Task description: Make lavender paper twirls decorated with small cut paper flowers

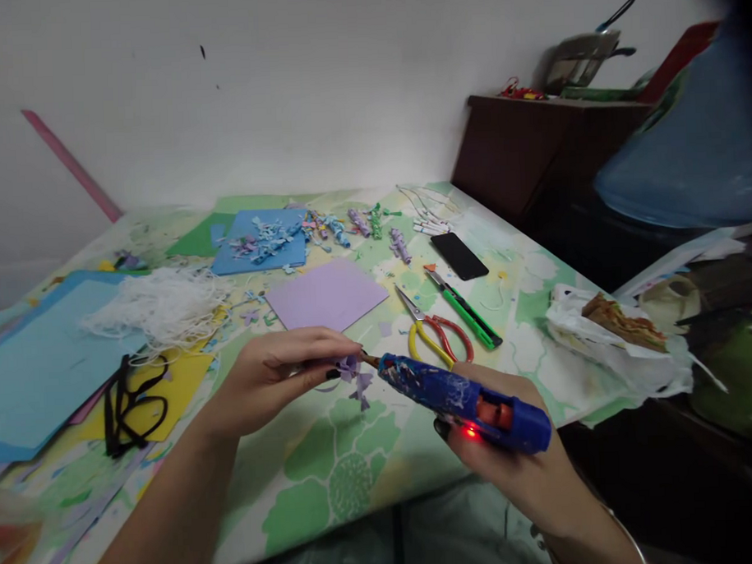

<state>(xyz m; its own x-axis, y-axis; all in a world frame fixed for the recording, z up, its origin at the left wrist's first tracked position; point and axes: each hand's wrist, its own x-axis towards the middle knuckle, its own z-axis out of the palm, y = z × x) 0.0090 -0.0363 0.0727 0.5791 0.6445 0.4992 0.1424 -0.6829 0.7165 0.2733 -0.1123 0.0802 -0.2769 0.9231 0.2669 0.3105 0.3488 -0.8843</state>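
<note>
My right hand [511,458] is wrapped round a blue hot glue gun [463,401] with a red light lit on its grip. Its nozzle points left at a small purple paper flower [355,377]. My left hand [281,376] pinches that flower by its fingertips, just above the table. Both hands hover over the near edge of the green-flowered tablecloth [333,473].
Yellow-and-red scissors [436,333], a green utility knife [466,308], a black phone [459,255], a lilac sheet [327,294], blue sheets [39,359] and white string [160,306] lie on the table. Food on a white bag [618,331] sits at the right edge. A dark cabinet [532,145] stands behind.
</note>
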